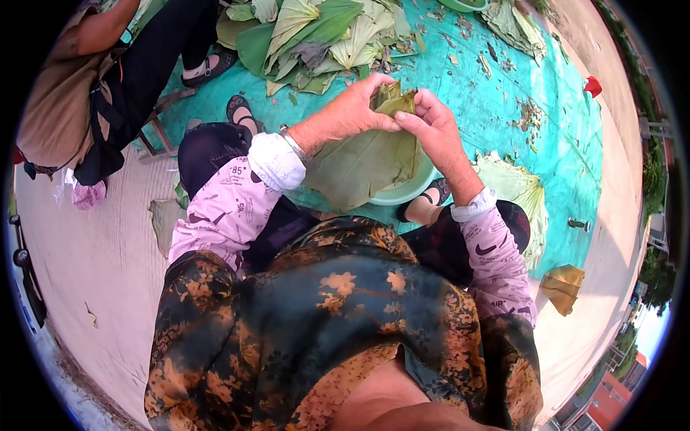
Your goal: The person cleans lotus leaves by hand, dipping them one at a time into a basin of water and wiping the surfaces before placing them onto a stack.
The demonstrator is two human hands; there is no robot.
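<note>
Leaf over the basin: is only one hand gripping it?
No, the left hand and the right hand both pinch the folded top of the leaf.

A turquoise tarp [568, 136] covers the concrete. A pile of green leaves [316, 36] lies at its far edge, scraps [528, 115] scattered nearby. Another person [144, 65] sits at its left edge; a pale fanned leaf [521, 190] lies toward its right edge.
</note>
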